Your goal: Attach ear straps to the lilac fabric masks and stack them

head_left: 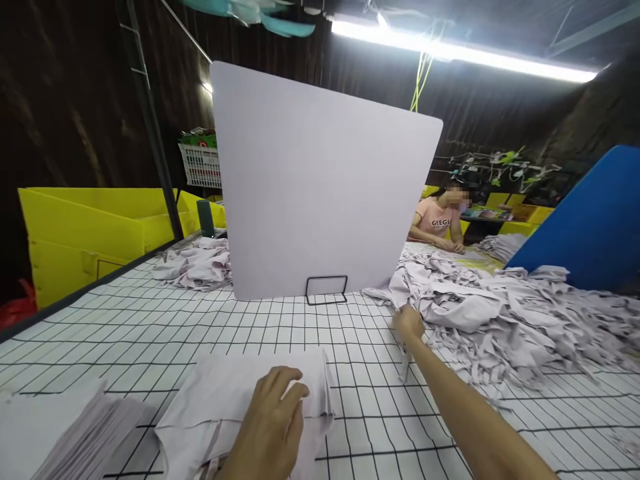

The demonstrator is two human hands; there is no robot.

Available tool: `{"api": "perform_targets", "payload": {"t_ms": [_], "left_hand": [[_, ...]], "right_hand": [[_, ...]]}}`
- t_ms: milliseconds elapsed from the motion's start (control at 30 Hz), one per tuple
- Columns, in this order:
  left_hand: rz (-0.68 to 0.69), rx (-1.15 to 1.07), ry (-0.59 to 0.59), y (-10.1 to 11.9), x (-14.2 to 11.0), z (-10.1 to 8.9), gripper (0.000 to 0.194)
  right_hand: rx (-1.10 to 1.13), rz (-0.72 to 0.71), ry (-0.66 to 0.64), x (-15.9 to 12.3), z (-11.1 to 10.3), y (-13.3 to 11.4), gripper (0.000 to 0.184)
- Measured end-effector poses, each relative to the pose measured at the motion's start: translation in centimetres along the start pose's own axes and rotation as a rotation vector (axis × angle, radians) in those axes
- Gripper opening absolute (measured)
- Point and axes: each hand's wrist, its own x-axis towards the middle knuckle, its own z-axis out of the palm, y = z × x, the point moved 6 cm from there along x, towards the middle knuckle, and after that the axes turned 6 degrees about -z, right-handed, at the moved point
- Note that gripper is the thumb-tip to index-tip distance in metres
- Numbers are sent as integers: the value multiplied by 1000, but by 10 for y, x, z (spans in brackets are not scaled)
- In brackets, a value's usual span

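Note:
My left hand (274, 417) rests on a flat layered piece of white cloth (220, 380), its fingers spread and slightly bent. My right hand (409, 325) reaches forward to the near left edge of a large heap of loose white cloth pieces (470, 307). Its fingers are closed on a piece of white cloth there, and a narrow end hangs below the hand. Motion blurs those fingers slightly. At the lower left lies a neat stack of white cloth pieces (90, 427), many layers thick.
A tall white board (325, 187) stands on the black-grid tabletop (270, 327) in a wire holder (326, 290). A smaller cloth heap (195, 263) lies left of it. A blue board (590, 227) rises at right. Yellow bins (95, 227) stand left. A person (437, 220) sits across the table.

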Motion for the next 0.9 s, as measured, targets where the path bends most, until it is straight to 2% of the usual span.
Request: {"api": "perform_targets", "payload": {"t_ms": [100,167,233,300,333,400,467,533,600,633,733,800,833,900], "left_hand": [[-13,-49,-44,1,0,2,31],[-24,-94,-91,3,1,3,29],[-34,-156,-161,11,3,7,27],[-46,-236,-244,27,7,12,25],[-56,-284,-286,38,9,15,25],[-70,-390,-371,61,13,21,28],[-81,-494,-443,85,16,26,40],[-96,-565,-490,105,14,30,38],[-161,-662,-561,119,5,33,18],[-215,-757,-629,123,-4,36,18],[-383,-1172,-922,135,-34,42,41],[-430,-1307,-1045,134,-47,42,43],[-441,-1260,-1037,128,-50,43,40],[-466,-1014,-873,108,-47,47,27]], "right_hand": [[59,-118,-21,-14,-25,5,27],[116,-236,-53,-38,-50,9,16],[188,-349,-96,-72,-80,12,19],[292,-442,-165,-109,-111,11,30],[451,-484,-305,-129,-122,7,33],[680,-524,-425,-160,-149,-2,33],[822,-518,-446,-180,-173,-10,30],[931,-461,-435,-192,-187,-15,29],[1034,-360,-438,-200,-192,-16,31],[1075,-299,-436,-203,-192,-13,34],[1074,-165,-394,-208,-182,-1,42],[952,-160,-340,-205,-169,11,46],[882,-165,-320,-203,-160,17,47],[761,-147,-294,-198,-138,33,46]]}}
